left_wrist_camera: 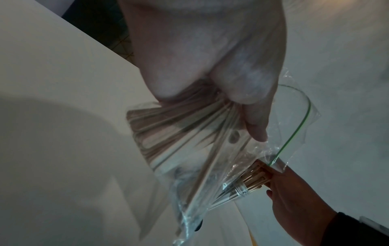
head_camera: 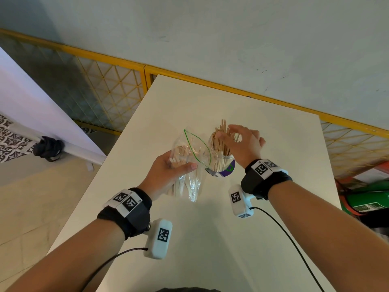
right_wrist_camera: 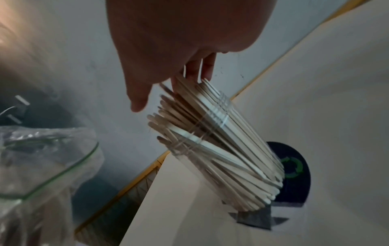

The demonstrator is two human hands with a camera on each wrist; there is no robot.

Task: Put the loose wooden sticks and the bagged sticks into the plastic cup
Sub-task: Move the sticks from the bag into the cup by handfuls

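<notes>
left hand [head_camera: 168, 171] grasping the clear plastic bag [head_camera: 190, 159], fingers and thumb curled round its middle, the bagged sticks [left_wrist_camera: 168, 126] bunched inside under the grip; the bag's open mouth, edged with a green zip line [head_camera: 197, 148], is raised and leans toward the plastic cup [head_camera: 221, 163], the landmark here, and overlaps its left side in the head view. right hand [head_camera: 242, 144] released, fingers spread and relaxed over the top of the cup, fingertips [right_wrist_camera: 197, 69] touching the upper ends of the loose wooden sticks [right_wrist_camera: 210, 141] that stand packed in the cup and fan out above its rim. the cup is clear and stands upright on a dark round printed disc [right_wrist_camera: 294, 173] with a green mark, which lies on the white counter [head_camera: 210, 239]. each wrist carries a black band with a white marker-tagged camera block [head_camera: 159, 239] and a black cable [head_camera: 284, 234] trailing over the counter nearer the person than the cup. beyond the cup, past the counter's far edge, a yellow mesh fence [head_camera: 101, 89] runs along a pale wall; well to the right of the cup, below counter level, lies a green object [head_camera: 370, 199] that is too blurred to identify.
</notes>
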